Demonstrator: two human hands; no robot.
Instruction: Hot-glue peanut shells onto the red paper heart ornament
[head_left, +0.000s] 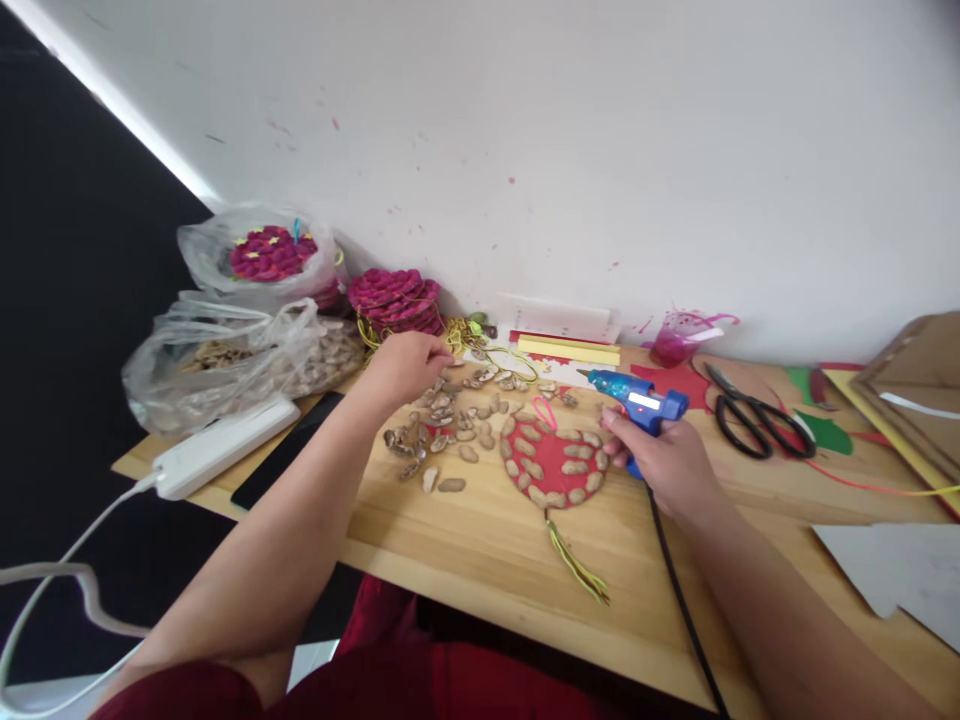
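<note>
My right hand (pixel 664 455) grips the handle of a blue hot glue gun (pixel 630 395), its nozzle pointing left over the table. Below and left of it lies a red round piece (pixel 553 460) with peanut shells (pixel 576 467) ringed along its edge and set in rows inside. A pink loop (pixel 545 412) tops it, and a yellow-green tassel (pixel 574 560) hangs from its bottom. My left hand (pixel 409 370) is over the far side of the loose peanut shells (pixel 442 415), fingers bent together; whatever they may hold is hidden.
Black-handled scissors (pixel 754 415) and a pink-stained cup (pixel 679 340) stand right of the glue gun. At left are a plastic bag of peanuts (pixel 247 350), a white power strip (pixel 225 447) and a black phone-like slab (pixel 289 450). A black cord (pixel 682 600) trails off the front edge.
</note>
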